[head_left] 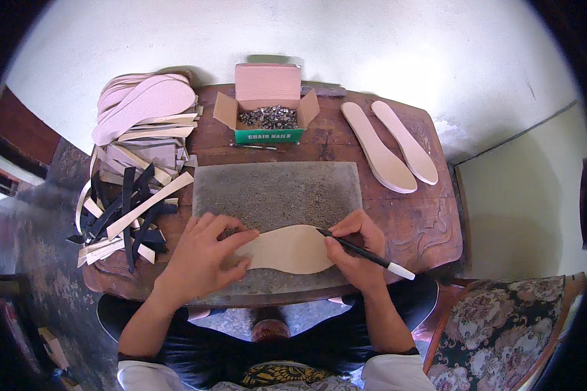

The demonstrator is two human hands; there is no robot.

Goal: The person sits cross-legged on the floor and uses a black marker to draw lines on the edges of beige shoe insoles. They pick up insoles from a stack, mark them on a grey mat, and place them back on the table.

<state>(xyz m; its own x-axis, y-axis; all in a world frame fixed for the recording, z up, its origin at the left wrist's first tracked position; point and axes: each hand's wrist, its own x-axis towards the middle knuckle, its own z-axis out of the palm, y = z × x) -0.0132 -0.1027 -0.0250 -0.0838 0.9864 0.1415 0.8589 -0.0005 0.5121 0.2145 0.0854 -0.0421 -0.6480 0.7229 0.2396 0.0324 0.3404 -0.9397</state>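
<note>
Pale wall (143,39) behind, dark floor (72,189) at left, floral-covered seat (496,332) at lower right. Brown carved wooden table (417,225) across the middle, grey speckled mat (274,189) on it.

Writing: open card box (267,136) at the far side has pale capital lettering on its green front, facing the person, upright and readable. Box flaps are up, nails (268,118) heaped inside. Thin rod (257,146) lies just in front of it.

Sole (292,247) lies flat on the mat's near part, between the hands. Long axis runs roughly left to right, broad rounded end pointing right, other end partly hidden by the left hand (209,254). That hand lies across the sole's left part, thumb and forefinger apart, fingertips near its far edge. Right hand (357,251) has a black pen (359,250) clamped between thumb and fingers; pen tip at the sole's far right edge, white end toward lower right.

Two thick soles (379,153) side by side at right of table, slanting, broad ends nearer the person. Stack of pinkish soles (147,107) at far left; black and cream strips (153,202) jumbled nearer, beside the mat.
</note>
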